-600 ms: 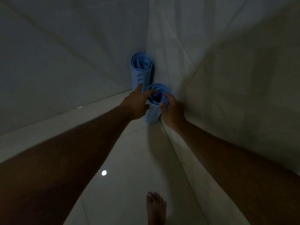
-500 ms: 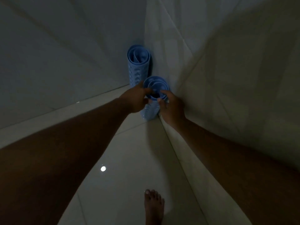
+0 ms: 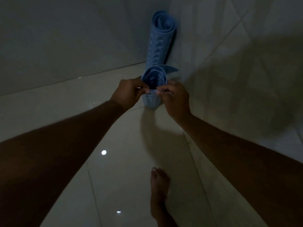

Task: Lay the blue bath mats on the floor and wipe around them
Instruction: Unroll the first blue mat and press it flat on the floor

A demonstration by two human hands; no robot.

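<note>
Two rolled blue bath mats stand on end in the corner of a dim tiled room. The far rolled mat [image 3: 159, 41] leans against the wall corner, untouched. The near rolled mat [image 3: 154, 84] stands in front of it, its coil loosened and an outer flap sticking out to the right. My left hand [image 3: 129, 92] pinches the near edge of its top rim from the left. My right hand [image 3: 173, 97] pinches the same rim from the right. The two hands' fingertips almost meet on the rim.
A glossy pale tiled floor [image 3: 124, 169] reflects small light spots. Tiled walls close in on the left [image 3: 65, 38] and right [image 3: 237, 71], meeting at the corner behind the mats. My bare foot [image 3: 159, 192] stands on the floor below the hands.
Both hands have closed on the near mat's top rim and drawn it out from the corner toward me. Its coil has loosened and a flap has sprung out. The camera has dropped closer.
</note>
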